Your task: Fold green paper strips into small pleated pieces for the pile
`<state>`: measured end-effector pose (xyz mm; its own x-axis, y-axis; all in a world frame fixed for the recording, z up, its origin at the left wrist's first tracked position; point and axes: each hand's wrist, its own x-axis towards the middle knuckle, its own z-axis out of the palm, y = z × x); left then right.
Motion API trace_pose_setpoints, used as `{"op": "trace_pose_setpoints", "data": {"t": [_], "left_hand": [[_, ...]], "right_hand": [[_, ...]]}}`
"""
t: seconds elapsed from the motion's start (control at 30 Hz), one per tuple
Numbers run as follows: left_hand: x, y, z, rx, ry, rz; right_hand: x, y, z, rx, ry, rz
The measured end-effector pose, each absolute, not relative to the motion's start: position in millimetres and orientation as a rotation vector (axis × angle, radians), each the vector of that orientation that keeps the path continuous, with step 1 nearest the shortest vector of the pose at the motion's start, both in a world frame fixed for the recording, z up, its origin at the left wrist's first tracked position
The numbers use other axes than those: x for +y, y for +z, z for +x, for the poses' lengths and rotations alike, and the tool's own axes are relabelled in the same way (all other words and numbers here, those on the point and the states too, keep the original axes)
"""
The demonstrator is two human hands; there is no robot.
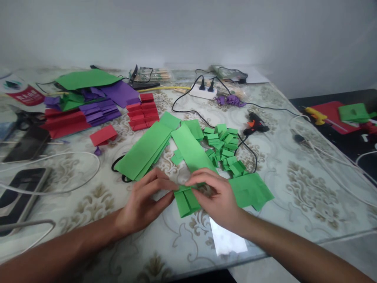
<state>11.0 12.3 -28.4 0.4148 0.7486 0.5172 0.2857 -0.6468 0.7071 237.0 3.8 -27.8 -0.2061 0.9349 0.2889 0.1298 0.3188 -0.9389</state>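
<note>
Both forearms (67, 243) slant inward from the lower corners, bringing the hands together with knuckles raised and fingers bent. The left hand (147, 198) pinches the upper left corner of a small, folded green paper rectangle (184, 204); the right hand (218, 196) grips its top edge farther right, thumb and forefinger close together. The piece sits between them above the white, floral-patterned tabletop (97, 208), slightly tilted, two flaps nearly meeting at a dark lengthwise gap beneath a narrow top band.
</note>
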Motion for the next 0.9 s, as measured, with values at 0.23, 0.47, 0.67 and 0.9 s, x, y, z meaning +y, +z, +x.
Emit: {"op": "trace_pose_setpoints", "data": {"t": [0.23, 0.47, 0.67, 0.9], "left_hand": [[10.0, -30.0, 12.3, 0.878, 1.209, 2.159], [9.8, -31.9, 12.0, 0.883, 1.142, 2.159], [5.5, -36.7, 8.1, 0.958, 1.079, 1.923], [10.1, -33.8, 14.5, 0.971, 0.973, 1.960]], "right_hand": [[4.5, -20.3, 234.9, -1.173, 1.616, -1.040], [9.2, -24.7, 232.2, -1.004, 1.768, -1.031], [9.5, -29.0, 231.6, -1.073, 1.656, -1.082], [6.1, -29.8, 232.6, -1.264, 1.440, -1.093]]}}
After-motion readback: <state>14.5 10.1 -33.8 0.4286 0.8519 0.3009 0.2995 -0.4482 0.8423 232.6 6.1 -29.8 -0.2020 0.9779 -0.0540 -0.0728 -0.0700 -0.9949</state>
